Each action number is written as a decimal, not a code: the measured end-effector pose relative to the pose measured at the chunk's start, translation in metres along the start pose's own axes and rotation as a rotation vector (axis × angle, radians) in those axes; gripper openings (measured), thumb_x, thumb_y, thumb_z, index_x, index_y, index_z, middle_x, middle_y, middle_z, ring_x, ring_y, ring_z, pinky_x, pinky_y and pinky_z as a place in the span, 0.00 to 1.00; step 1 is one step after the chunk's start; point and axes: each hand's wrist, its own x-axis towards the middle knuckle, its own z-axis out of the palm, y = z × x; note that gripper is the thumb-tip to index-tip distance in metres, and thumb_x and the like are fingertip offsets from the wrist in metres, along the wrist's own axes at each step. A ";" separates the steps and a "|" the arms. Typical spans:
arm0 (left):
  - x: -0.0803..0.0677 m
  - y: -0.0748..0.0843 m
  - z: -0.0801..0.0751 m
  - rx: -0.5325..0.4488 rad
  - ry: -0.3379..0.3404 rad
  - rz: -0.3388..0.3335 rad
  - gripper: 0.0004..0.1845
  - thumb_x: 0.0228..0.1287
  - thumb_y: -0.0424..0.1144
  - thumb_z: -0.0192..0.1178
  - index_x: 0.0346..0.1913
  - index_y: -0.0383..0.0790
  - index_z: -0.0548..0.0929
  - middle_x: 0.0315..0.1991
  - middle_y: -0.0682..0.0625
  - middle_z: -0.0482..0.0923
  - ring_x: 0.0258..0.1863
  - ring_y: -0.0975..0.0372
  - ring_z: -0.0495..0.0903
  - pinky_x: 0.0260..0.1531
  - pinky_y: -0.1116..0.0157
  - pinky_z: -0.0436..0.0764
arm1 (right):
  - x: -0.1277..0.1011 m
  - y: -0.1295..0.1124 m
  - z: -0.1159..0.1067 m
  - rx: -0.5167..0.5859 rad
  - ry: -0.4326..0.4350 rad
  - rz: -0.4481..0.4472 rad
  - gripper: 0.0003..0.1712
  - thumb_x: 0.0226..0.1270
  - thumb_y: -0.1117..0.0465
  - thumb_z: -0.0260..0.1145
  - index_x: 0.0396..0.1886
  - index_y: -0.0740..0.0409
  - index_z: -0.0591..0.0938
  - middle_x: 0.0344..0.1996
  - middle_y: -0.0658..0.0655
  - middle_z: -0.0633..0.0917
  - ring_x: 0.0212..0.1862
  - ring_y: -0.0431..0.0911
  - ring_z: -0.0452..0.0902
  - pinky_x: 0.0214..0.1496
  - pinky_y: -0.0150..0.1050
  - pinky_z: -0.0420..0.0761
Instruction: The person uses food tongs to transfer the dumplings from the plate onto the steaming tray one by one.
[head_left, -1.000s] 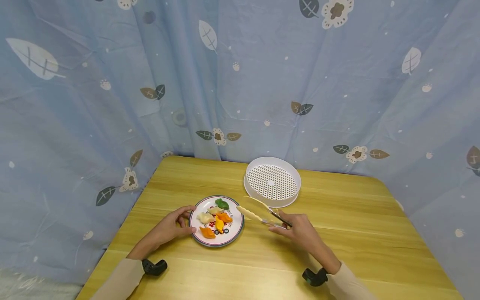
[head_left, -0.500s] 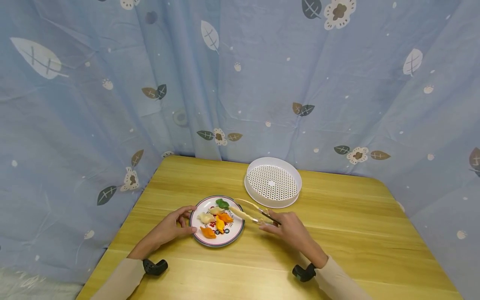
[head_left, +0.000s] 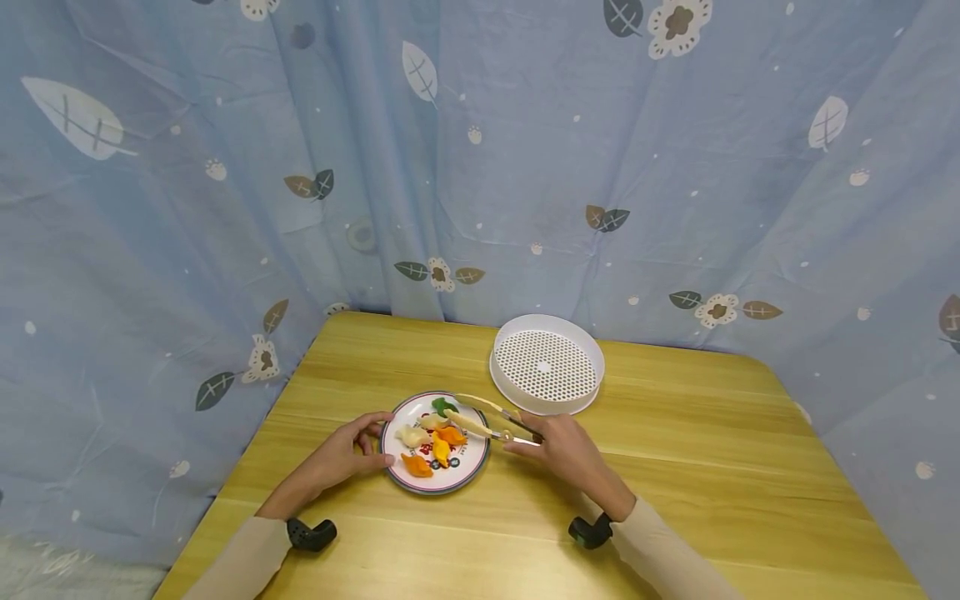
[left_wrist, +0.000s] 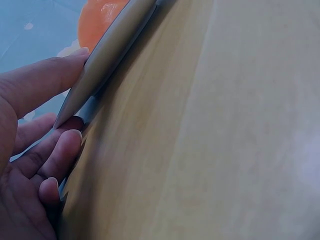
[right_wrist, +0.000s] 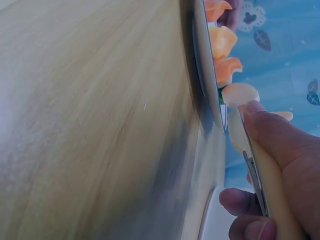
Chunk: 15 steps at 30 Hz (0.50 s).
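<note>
One plate (head_left: 471,462) on a wooden counter (head_left: 720,467) carries six toy dumplings: three orange (head_left: 417,465), two pale (head_left: 411,436) and one green (head_left: 442,407). One white perforated steamer tray (head_left: 546,365) sits behind it. One pair of tongs (head_left: 483,418) reaches over the plate, and two hands are in view, left (head_left: 341,456) and right (head_left: 564,446)

i see a staged recording corner, not a real kitchen: a wooden table (head_left: 675,433) boxed in by a leaf-printed blue curtain (head_left: 525,150).
</note>
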 end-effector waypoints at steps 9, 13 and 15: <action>0.000 -0.002 0.001 0.013 0.005 0.012 0.39 0.58 0.44 0.78 0.71 0.44 0.74 0.52 0.44 0.75 0.37 0.54 0.73 0.36 0.65 0.73 | 0.003 -0.004 0.000 0.010 -0.023 0.001 0.20 0.58 0.44 0.79 0.29 0.52 0.81 0.18 0.41 0.60 0.22 0.35 0.56 0.23 0.32 0.56; 0.000 -0.002 0.001 0.006 0.008 0.000 0.38 0.59 0.44 0.78 0.71 0.45 0.74 0.52 0.44 0.76 0.37 0.54 0.73 0.37 0.65 0.73 | 0.004 -0.005 0.000 0.004 -0.054 0.021 0.20 0.59 0.42 0.78 0.30 0.51 0.81 0.18 0.41 0.60 0.21 0.35 0.55 0.23 0.32 0.56; 0.000 -0.002 0.000 0.000 0.007 -0.005 0.38 0.59 0.44 0.78 0.71 0.45 0.74 0.52 0.44 0.76 0.38 0.54 0.73 0.37 0.65 0.73 | 0.005 -0.005 0.001 -0.003 -0.062 0.025 0.20 0.59 0.42 0.78 0.30 0.51 0.81 0.18 0.41 0.61 0.21 0.35 0.56 0.22 0.32 0.56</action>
